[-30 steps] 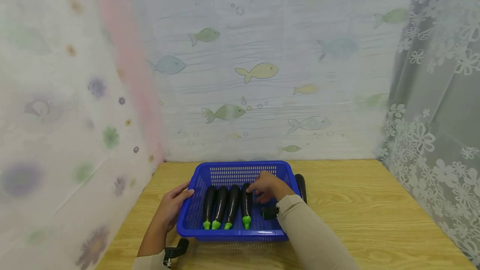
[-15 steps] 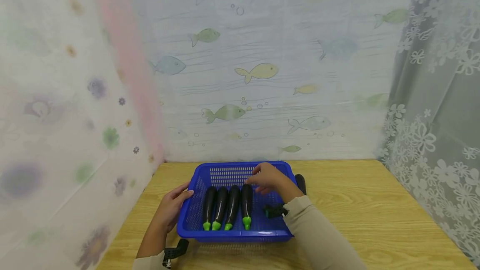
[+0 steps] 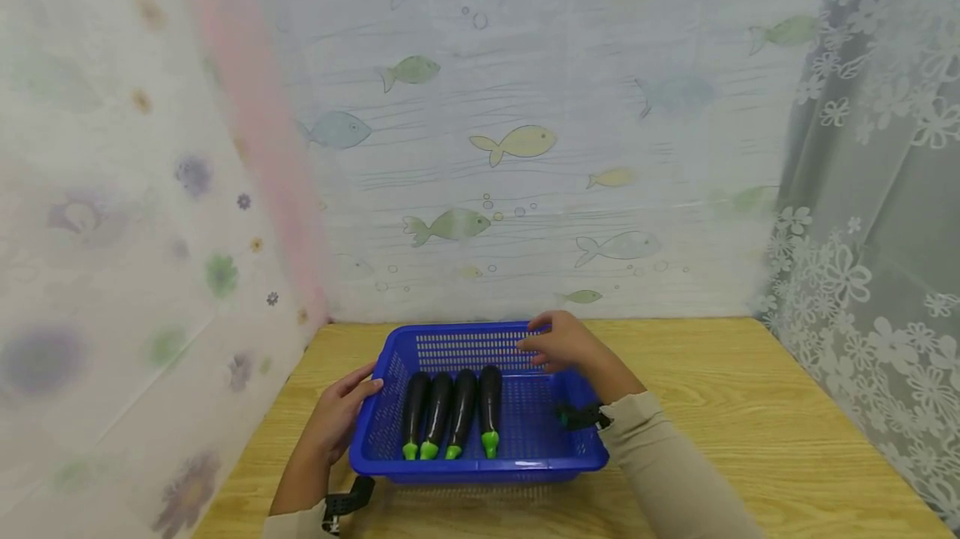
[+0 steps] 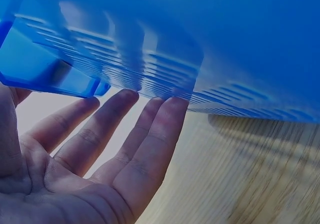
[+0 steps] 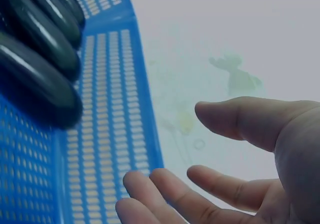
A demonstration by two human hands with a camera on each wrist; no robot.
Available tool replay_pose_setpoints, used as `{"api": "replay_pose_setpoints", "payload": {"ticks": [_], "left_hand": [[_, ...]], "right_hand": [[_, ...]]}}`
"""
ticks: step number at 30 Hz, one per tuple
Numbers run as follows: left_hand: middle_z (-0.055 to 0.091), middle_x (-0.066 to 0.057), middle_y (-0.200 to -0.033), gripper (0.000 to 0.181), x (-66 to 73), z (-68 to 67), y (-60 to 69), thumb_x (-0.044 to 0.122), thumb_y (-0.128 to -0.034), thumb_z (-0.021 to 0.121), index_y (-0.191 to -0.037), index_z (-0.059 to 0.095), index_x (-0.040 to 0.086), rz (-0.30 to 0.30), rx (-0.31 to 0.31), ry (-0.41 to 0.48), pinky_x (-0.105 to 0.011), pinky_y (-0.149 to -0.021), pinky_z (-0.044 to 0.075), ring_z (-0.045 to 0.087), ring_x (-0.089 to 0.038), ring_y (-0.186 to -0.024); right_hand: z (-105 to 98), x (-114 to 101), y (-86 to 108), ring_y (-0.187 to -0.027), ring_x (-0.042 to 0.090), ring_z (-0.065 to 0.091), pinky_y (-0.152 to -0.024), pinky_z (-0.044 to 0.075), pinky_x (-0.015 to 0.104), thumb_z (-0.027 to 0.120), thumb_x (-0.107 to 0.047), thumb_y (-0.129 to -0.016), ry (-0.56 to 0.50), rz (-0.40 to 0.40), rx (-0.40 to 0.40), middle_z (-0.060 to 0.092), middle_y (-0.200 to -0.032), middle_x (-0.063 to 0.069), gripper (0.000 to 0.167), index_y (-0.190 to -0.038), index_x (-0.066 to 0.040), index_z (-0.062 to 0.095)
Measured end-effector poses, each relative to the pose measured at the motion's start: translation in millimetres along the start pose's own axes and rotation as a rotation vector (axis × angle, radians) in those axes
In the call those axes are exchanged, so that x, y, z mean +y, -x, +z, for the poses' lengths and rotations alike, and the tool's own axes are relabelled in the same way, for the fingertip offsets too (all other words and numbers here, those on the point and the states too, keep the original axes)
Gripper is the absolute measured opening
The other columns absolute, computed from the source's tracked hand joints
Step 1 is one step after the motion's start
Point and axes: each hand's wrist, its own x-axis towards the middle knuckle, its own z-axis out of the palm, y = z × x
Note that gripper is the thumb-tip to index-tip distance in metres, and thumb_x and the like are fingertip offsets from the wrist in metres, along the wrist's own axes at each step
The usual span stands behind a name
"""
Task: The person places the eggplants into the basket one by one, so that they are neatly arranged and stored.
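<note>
Several dark eggplants [image 3: 490,401] with green stem ends lie side by side in a blue plastic basket [image 3: 480,466]. They fill its left and middle part, stems toward the front. My left hand [image 3: 341,414] holds the basket's left side, thumb on the rim; in the left wrist view its fingers [image 4: 150,154] touch the slotted outer wall. Over the back right corner of the basket is my right hand [image 3: 562,346], fingers spread and holding nothing. In the right wrist view, its thumb [image 5: 240,116] stands apart from the fingers.
The basket stands on a wood-grain table [image 3: 720,422]. Behind it hangs a pale sheet [image 3: 525,231] printed with fish. A flowered sheet [image 3: 150,314] covers the left side, and a lace curtain [image 3: 855,289] is at the right.
My right hand has left the rightmost eggplant and moved up and right to the basket's back corner. The eggplant seen outside the basket's right side is now hidden. My left hand stays.
</note>
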Motion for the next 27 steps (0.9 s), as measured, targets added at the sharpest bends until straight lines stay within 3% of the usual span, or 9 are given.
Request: {"api": "replay_pose_setpoints", "payload": {"ticks": [9,13,27], "left_hand": [[0.061,-0.020,-0.143,0.059,2.3,-1.7,2.0,0.033,-0.1001,0.068,-0.153,0.051,0.016,-0.011,0.021,-0.025,-0.049,-0.086,0.064,0.074,-0.030,-0.107],[0.061,-0.020,-0.143,0.058,3.3,-1.1,1.7,0.034,-0.0998,0.068,-0.153,0.051,0.018,-0.017,0.024,-0.029,-0.050,-0.086,0.063,0.073,-0.031,-0.108],[0.064,-0.020,-0.139,0.056,2.3,0.4,0.4,0.034,-0.1003,0.068,-0.152,0.052,0.019,-0.009,0.023,-0.028,-0.050,-0.084,0.064,0.074,-0.031,-0.106]], "right_hand": [[-38,10,11.7,-0.113,0.041,0.070,-0.085,0.064,0.046,0.073,-0.024,-0.097,-0.055,-0.030,0.012,0.061,-0.138,0.026,0.059,-0.146,0.000,0.051],[-54,18,15.7,-0.116,0.041,0.069,-0.092,0.062,0.050,0.072,-0.024,-0.098,-0.070,-0.040,0.012,0.060,-0.139,0.028,0.060,-0.148,0.001,0.048],[-82,70,17.5,-0.126,0.044,0.062,-0.099,0.058,0.052,0.071,-0.021,-0.098,-0.158,0.063,0.083,0.059,-0.140,0.027,0.060,-0.146,0.006,0.048]]}}
